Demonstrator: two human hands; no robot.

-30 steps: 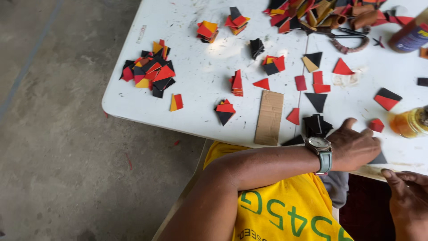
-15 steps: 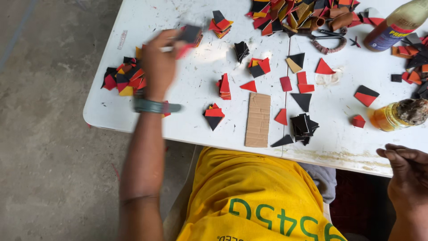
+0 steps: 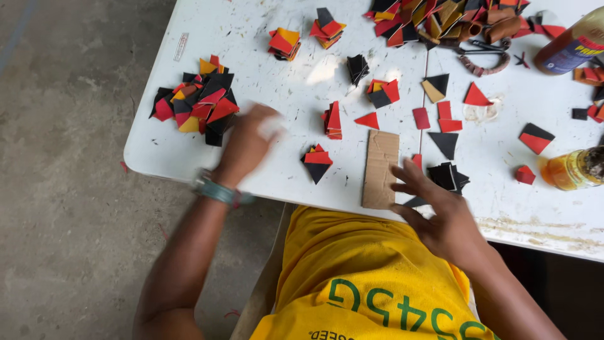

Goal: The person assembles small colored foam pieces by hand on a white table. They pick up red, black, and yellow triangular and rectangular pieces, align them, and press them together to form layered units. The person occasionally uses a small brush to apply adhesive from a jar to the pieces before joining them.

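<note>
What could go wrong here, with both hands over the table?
1. The amber liquid bottle lying on its side near the white table's front edge could roll off or leak.
2. The blurred left hand could scatter the heap of red, black and yellow triangular pieces beside it.

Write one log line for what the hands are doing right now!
left hand: blurred, over table beside scrap pile | right hand: open, fingers spread, at cardboard strip | holding: nothing seen
</note>
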